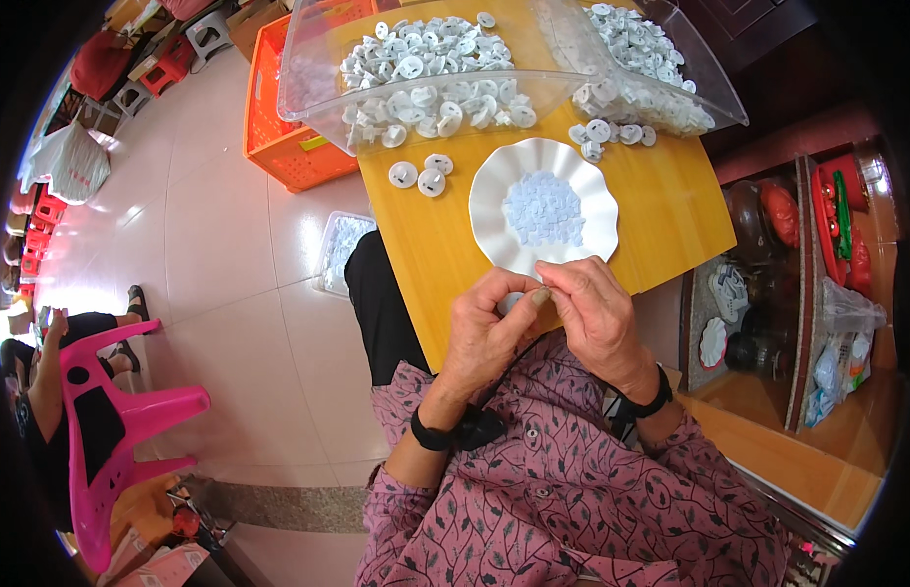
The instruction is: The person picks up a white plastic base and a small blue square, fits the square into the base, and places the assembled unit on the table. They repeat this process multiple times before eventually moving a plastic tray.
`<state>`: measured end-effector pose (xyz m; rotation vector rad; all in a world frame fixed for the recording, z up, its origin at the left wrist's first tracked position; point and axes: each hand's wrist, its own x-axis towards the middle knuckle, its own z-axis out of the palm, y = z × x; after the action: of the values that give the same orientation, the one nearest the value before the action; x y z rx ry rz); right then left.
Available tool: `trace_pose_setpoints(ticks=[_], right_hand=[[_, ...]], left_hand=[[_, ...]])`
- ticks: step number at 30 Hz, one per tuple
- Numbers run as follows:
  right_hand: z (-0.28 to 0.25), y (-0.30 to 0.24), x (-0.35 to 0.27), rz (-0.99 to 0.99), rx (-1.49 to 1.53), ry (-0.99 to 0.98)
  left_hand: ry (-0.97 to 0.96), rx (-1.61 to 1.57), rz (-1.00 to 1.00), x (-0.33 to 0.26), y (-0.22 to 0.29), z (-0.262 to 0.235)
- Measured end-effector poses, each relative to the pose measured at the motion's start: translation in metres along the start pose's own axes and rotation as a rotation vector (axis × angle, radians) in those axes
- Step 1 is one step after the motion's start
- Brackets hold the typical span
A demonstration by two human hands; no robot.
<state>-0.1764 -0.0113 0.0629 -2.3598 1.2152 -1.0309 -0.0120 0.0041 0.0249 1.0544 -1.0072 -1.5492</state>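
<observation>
My two hands meet over the near edge of the table, in front of the scalloped white plate (489,210). A heap of small pale square pieces (545,207) lies in that plate. My left hand (489,328) is closed, with a small white round plastic piece (511,302) partly showing among its fingers. My right hand (600,318) pinches at the left fingertips; whatever is between its fingers is too small to make out. Left of the plate lie several white round plastic parts (432,182), and more such parts (598,131) sit to its upper right.
Two clear plastic bins (563,90) full of white round parts stand at the table's (670,210) far side. An orange crate (298,161) and a small clear tub (343,252) stand on the floor at left. A pink stool (132,411) is beside another person; shelves (802,293) are at right.
</observation>
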Motion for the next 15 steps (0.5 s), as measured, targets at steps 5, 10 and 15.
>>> trace_pose_setpoints(ticks=[5,10,15], right_hand=[[0.003,-0.003,-0.006,0.129,0.056,-0.001],[0.004,-0.003,-0.010,0.668,0.606,0.017],[-0.004,0.004,-0.010,0.829,0.821,0.027]], left_hand=[[-0.022,-0.048,-0.079,0.001,0.005,-0.002],[-0.052,-0.314,-0.144,0.002,-0.004,-0.007],[-0.111,-0.512,-0.132,0.005,-0.007,-0.007]])
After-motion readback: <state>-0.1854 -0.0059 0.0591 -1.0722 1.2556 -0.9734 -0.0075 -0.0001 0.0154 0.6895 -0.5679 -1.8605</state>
